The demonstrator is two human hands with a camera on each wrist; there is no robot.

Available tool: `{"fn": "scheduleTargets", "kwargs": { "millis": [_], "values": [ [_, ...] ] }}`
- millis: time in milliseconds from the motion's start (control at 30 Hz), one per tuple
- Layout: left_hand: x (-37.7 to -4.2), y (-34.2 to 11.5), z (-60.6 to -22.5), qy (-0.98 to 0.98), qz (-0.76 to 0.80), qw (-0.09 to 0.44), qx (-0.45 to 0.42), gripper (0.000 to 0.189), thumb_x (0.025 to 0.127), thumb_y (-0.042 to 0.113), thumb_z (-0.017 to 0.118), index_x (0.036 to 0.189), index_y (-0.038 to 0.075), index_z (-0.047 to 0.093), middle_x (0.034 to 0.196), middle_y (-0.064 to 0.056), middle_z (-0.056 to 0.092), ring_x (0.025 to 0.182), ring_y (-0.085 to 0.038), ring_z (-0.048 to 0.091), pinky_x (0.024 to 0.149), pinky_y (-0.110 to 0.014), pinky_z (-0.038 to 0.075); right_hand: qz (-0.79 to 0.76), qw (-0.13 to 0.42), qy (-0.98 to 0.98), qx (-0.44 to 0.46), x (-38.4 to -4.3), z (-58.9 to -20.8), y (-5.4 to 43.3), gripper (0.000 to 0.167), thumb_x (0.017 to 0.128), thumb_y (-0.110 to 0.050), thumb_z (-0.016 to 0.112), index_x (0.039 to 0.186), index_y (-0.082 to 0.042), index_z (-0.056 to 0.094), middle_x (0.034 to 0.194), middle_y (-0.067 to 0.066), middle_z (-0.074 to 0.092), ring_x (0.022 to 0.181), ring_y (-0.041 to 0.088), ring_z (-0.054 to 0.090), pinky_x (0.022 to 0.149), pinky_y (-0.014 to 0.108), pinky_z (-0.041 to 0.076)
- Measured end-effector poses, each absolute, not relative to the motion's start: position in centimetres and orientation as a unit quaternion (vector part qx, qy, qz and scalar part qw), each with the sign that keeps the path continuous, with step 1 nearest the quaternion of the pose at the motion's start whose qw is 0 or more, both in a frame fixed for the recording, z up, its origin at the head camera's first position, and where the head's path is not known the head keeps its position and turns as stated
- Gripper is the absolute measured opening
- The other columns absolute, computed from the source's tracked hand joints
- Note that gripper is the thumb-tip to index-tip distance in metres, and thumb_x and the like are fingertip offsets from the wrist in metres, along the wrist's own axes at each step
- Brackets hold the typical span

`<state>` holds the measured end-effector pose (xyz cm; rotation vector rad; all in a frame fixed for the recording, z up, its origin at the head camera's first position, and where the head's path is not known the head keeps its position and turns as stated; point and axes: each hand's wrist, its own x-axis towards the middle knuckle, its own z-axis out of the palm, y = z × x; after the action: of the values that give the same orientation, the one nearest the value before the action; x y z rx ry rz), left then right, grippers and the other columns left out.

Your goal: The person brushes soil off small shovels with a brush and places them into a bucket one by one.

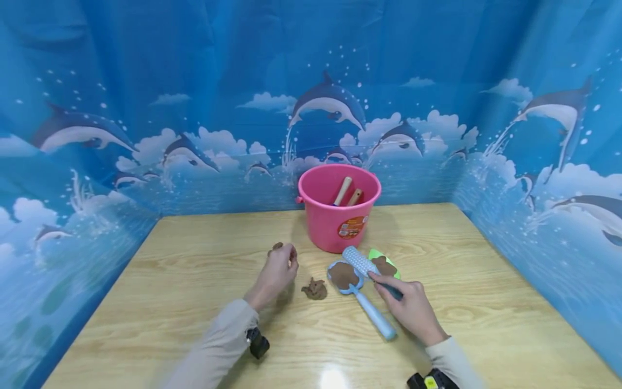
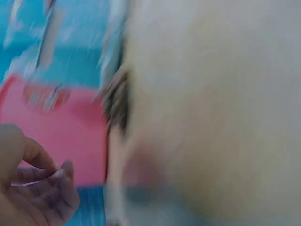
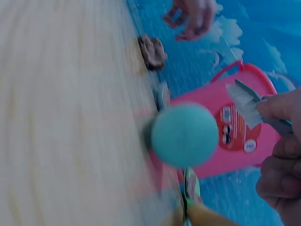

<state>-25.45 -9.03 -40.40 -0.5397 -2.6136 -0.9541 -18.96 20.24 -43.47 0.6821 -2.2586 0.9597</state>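
Observation:
My right hand (image 1: 410,305) grips a brush (image 1: 358,261) by its dark handle. White bristles (image 3: 244,106) show in the right wrist view. Under the brush head lie a blue toy shovel (image 1: 374,313) with brown sand in its scoop and a green scoop (image 1: 374,253), also bearing brown sand. My left hand (image 1: 279,267) hovers over the table left of these, fingers loosely bent, thumb near the fingertips (image 2: 68,167), nothing visible between them. Just beyond it a brown lump (image 1: 277,246) is partly hidden. Another crumbly brown lump (image 1: 315,289) lies between the hands.
A pink bucket (image 1: 325,227) stands at the back of the wooden table (image 1: 194,259), with two light handles (image 1: 343,191) sticking up inside. A blue dolphin curtain (image 1: 233,81) hangs behind and along both sides.

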Motion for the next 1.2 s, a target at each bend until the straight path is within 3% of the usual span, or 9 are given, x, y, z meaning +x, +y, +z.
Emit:
{"fn": "scheduleTargets", "kwargs": {
  "millis": [100, 200, 300, 400, 533, 633, 767, 1000, 1200],
  "values": [
    [-23.1, -6.6, -42.0, -0.908, -0.338, 0.123, -0.215, 0.007, 0.087, -0.006, 0.055, 0.092, -0.003, 0.059, 0.076, -0.007, 0.061, 0.063, -0.011, 0.057, 0.053, -0.018, 0.049, 0.353, 0.313, -0.852, 0.229, -19.1, -43.5, 21.2, 0.034, 0.078, 0.001, 0.076, 0.108, -0.014, 0.074, 0.095, 0.007, 0.073, 0.056, 0.000, 0.056, 0.060, 0.010, 0.046],
    [-20.9, -3.9, -42.9, -0.903, -0.360, 0.061, -0.225, 0.017, 0.091, 0.000, 0.055, 0.107, -0.002, 0.059, 0.068, -0.001, 0.058, 0.054, -0.007, 0.052, 0.045, -0.017, 0.046, 0.339, 0.326, -0.858, 0.209, -19.4, -43.5, 21.9, 0.032, 0.079, 0.001, 0.075, 0.108, -0.014, 0.074, 0.097, 0.008, 0.073, 0.074, 0.009, 0.067, 0.073, 0.007, 0.047],
    [-19.5, -1.5, -43.2, -0.900, -0.370, 0.001, -0.230, 0.031, 0.097, 0.009, 0.052, 0.127, 0.005, 0.055, 0.061, -0.001, 0.053, 0.045, -0.006, 0.044, 0.039, -0.020, 0.042, 0.331, 0.329, -0.863, 0.195, -19.6, -43.6, 22.3, 0.030, 0.081, -0.001, 0.074, 0.108, -0.014, 0.074, 0.098, 0.009, 0.072, 0.078, 0.015, 0.069, 0.074, 0.007, 0.047],
    [-18.7, 0.1, -43.5, -0.898, -0.365, -0.036, -0.242, 0.034, 0.102, 0.019, 0.047, 0.135, 0.012, 0.054, 0.079, -0.006, 0.067, 0.059, -0.006, 0.055, 0.054, -0.025, 0.052, 0.330, 0.329, -0.864, 0.189, -19.7, -43.7, 22.6, 0.028, 0.082, -0.002, 0.074, 0.108, -0.013, 0.074, 0.097, 0.010, 0.072, 0.078, 0.019, 0.070, 0.073, 0.009, 0.048],
    [-18.4, 1.3, -43.6, -0.892, -0.379, -0.070, -0.236, 0.030, 0.102, 0.024, 0.046, 0.124, 0.010, 0.062, 0.095, -0.007, 0.069, 0.065, -0.009, 0.061, 0.059, -0.026, 0.054, 0.335, 0.323, -0.867, 0.179, -19.7, -44.0, 22.8, 0.029, 0.081, -0.002, 0.074, 0.108, -0.013, 0.074, 0.097, 0.010, 0.072, 0.089, 0.027, 0.070, 0.080, 0.008, 0.047],
    [-18.3, 1.5, -43.6, -0.903, -0.367, -0.055, -0.215, 0.018, 0.097, 0.018, 0.056, 0.105, 0.008, 0.068, 0.078, -0.005, 0.062, 0.049, -0.010, 0.052, 0.042, -0.023, 0.045, 0.336, 0.308, -0.873, 0.172, -19.7, -44.1, 22.8, 0.028, 0.082, -0.004, 0.074, 0.108, -0.015, 0.074, 0.099, 0.009, 0.072, 0.091, 0.026, 0.070, 0.082, 0.016, 0.051],
    [-18.0, 1.0, -43.6, -0.925, -0.335, 0.004, -0.178, 0.011, 0.083, 0.013, 0.069, 0.090, 0.007, 0.062, 0.074, -0.001, 0.056, 0.057, -0.009, 0.051, 0.046, -0.022, 0.042, 0.338, 0.292, -0.879, 0.168, -19.7, -44.2, 22.7, 0.028, 0.083, -0.006, 0.074, 0.109, -0.016, 0.073, 0.101, 0.008, 0.072, 0.095, 0.024, 0.069, 0.083, 0.036, 0.056],
    [-18.3, -1.0, -44.2, -0.901, -0.427, 0.019, -0.068, 0.047, 0.064, 0.012, 0.080, 0.098, 0.004, 0.047, 0.071, -0.004, 0.051, 0.058, -0.017, 0.050, 0.047, -0.028, 0.044, 0.365, 0.281, -0.867, 0.188, -19.8, -44.0, 22.4, 0.029, 0.082, -0.004, 0.074, 0.109, -0.015, 0.074, 0.103, 0.006, 0.072, 0.098, 0.026, 0.067, 0.091, 0.006, 0.039],
    [-18.2, -2.8, -45.3, -0.825, -0.564, -0.012, -0.028, 0.042, 0.066, 0.005, 0.073, 0.098, 0.003, 0.045, 0.082, -0.008, 0.061, 0.072, -0.018, 0.057, 0.063, -0.030, 0.050, 0.370, 0.274, -0.864, 0.204, -19.8, -44.0, 21.9, 0.029, 0.083, -0.005, 0.073, 0.110, -0.015, 0.073, 0.104, 0.008, 0.071, 0.097, 0.023, 0.067, 0.091, 0.004, 0.037]
  ]
}}
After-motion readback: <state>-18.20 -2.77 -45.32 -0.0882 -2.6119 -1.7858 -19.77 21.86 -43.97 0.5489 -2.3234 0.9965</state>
